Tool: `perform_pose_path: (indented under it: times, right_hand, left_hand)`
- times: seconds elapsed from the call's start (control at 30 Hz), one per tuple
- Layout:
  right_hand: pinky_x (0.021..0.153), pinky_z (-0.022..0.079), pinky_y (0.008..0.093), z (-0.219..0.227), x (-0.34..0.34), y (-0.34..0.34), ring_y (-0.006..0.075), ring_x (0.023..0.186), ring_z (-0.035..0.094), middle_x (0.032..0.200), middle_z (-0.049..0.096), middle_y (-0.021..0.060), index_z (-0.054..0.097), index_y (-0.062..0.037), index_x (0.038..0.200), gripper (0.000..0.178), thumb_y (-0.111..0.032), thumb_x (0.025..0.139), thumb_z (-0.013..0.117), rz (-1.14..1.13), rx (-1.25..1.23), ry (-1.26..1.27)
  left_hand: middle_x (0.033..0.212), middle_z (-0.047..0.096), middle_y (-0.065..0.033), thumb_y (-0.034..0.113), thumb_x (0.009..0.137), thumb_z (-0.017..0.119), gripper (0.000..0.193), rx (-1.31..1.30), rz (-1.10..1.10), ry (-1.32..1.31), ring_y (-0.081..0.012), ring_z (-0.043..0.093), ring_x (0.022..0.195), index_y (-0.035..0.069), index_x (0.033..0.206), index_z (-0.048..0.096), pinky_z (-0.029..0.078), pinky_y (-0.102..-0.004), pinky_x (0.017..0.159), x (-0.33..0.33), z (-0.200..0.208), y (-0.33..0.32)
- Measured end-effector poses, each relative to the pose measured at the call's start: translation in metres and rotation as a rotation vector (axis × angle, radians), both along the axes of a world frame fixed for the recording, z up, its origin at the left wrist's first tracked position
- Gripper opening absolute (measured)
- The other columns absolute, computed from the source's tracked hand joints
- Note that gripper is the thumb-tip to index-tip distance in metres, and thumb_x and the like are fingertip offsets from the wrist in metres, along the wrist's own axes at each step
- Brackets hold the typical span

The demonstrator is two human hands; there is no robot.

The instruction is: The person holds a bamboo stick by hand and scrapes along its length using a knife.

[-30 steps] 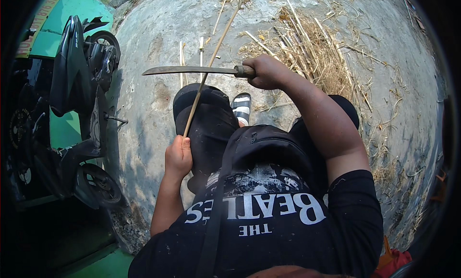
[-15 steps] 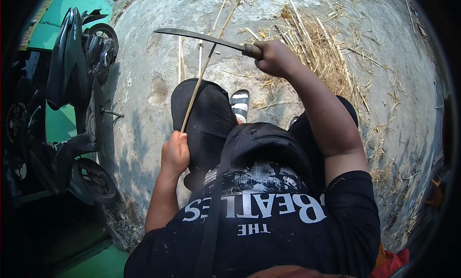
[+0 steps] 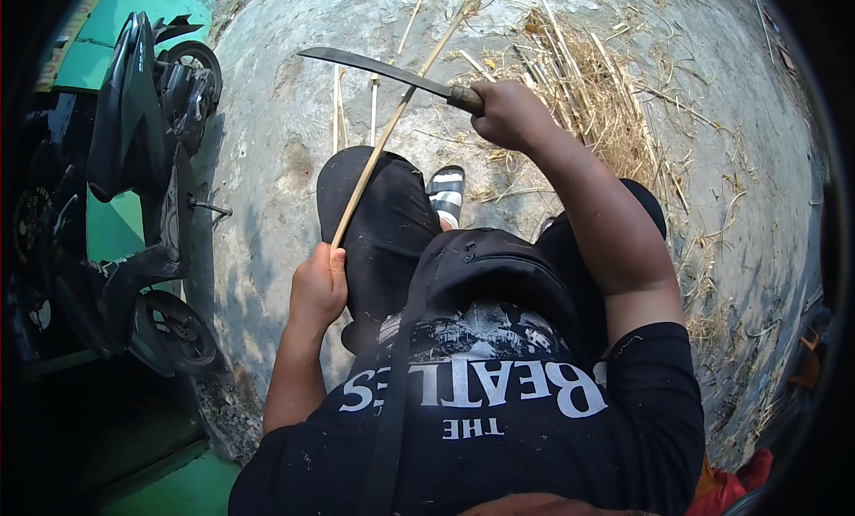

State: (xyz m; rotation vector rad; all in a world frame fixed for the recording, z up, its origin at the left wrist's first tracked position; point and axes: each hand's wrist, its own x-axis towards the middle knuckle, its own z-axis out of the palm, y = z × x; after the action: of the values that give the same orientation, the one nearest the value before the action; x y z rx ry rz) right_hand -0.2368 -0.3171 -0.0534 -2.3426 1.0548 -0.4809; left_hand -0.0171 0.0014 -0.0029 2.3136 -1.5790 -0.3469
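My left hand (image 3: pixel 318 284) is closed around the lower end of a long, thin bamboo strip (image 3: pixel 366 176). The strip leans across my left knee and runs up and to the right, away from me. In my right hand (image 3: pixel 511 113) is the wooden handle of a machete (image 3: pixel 392 72) with a long, dark, slightly curved blade. Its blade points left and crosses the strip beyond my knee, seemingly against it; the exact contact is hard to see. Both hands are shut on what they hold.
Dry strips and curled shavings (image 3: pixel 601 106) lie piled on the concrete ground (image 3: pixel 267 97) at the far right. A few thin strips (image 3: pixel 374 111) lie beyond my left knee. A black motorbike (image 3: pixel 142 186) stands at the left, beside a green wall (image 3: pixel 98 48).
The far part of the strip has swung to the right, and its broader pale side shows more. The machete has shifted slightly right. My left hand has moved a little left.
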Motion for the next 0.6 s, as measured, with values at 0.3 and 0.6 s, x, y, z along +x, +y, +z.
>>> perform_pose_path:
  times: [0.3, 0.6]
  right_hand:
    - [0.071, 0.056, 0.0508, -0.019, -0.016, -0.022, 0.0405, 0.079, 0.07, 0.08, 0.07, 0.0174, 0.07, -0.0108, 0.091, 0.012, -0.02, 0.082, 0.067, 0.0, -0.074, -0.114]
    - [0.069, 0.057, 0.0467, -0.011, -0.003, -0.006, 0.0363, 0.073, 0.07, 0.075, 0.07, 0.0151, 0.068, -0.0081, 0.088, 0.012, -0.019, 0.083, 0.067, 0.078, -0.178, -0.064]
  left_hand:
    - [0.059, 0.052, -0.0126, 0.033, 0.112, 0.043, 0.044, 0.017, 0.006, 0.292, -0.0253, 0.054, 0.053, 0.001, 0.083, 0.051, 0.041, -0.0387, 0.052, 0.002, -0.003, 0.029]
    - [0.065, 0.057, -0.0217, 0.03, 0.11, 0.046, 0.039, 0.054, 0.017, 0.148, -0.0452, 0.06, 0.061, 0.001, 0.085, 0.054, 0.044, -0.0493, 0.055, 0.005, -0.007, 0.037]
